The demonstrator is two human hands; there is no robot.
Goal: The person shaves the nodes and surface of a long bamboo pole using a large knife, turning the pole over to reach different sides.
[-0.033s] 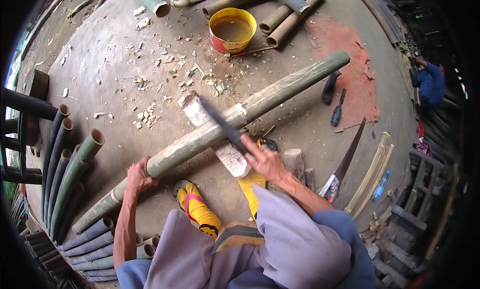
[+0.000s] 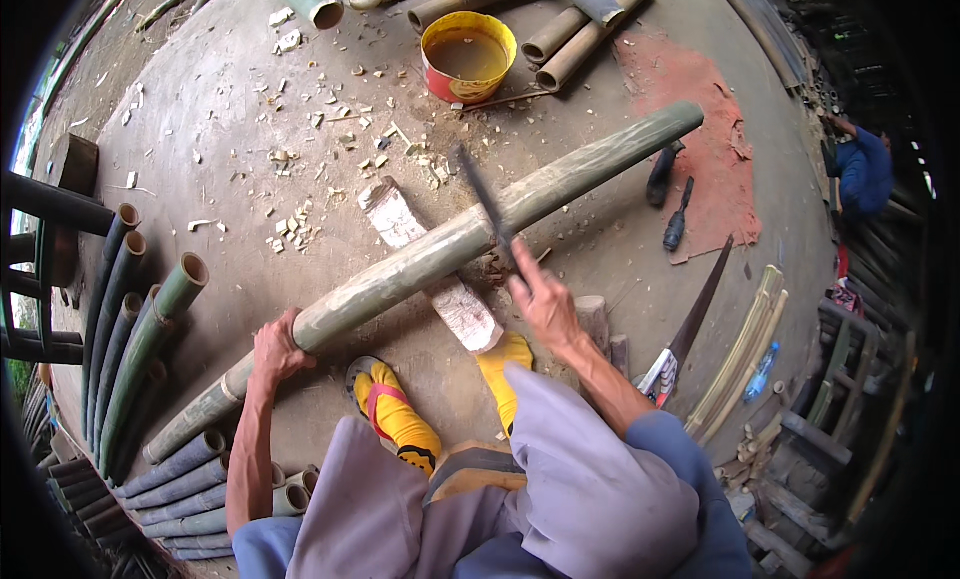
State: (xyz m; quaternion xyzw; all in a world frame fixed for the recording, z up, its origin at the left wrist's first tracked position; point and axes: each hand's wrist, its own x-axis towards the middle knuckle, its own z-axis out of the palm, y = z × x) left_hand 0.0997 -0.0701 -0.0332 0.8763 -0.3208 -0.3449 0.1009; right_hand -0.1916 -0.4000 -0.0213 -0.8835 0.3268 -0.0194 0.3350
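A long green bamboo pole [image 2: 400, 264] with scraped pale patches lies slantwise, low at the left and raised at the far right. Under its middle is a pale wooden block [image 2: 466, 317]. My left hand [image 2: 283, 347] wraps round the pole's lower part, thumb and fingers closed on it. In my right hand [image 2: 546, 307] is a long dark knife [image 2: 482, 191], somewhat blurred, its blade crossing over the pole near a joint. The fingers are closed round its handle, which they mostly hide. Whether the edge touches the bamboo I cannot tell.
Bamboo offcuts [image 2: 295, 224] litter the floor near a yellow-red bucket [image 2: 468, 64] of murky liquid. Right of me lie a handsaw [image 2: 690, 324], a dark-handled tool [image 2: 678, 219] and split bamboo strips [image 2: 740, 354]. Bamboo tubes [image 2: 150, 329] stand at left. Another person [image 2: 862, 169] is at far right.
My right hand has moved a little to the right and up with the knife, whose blade now stands steeper across the pole. My left hand and the pole stay in place.
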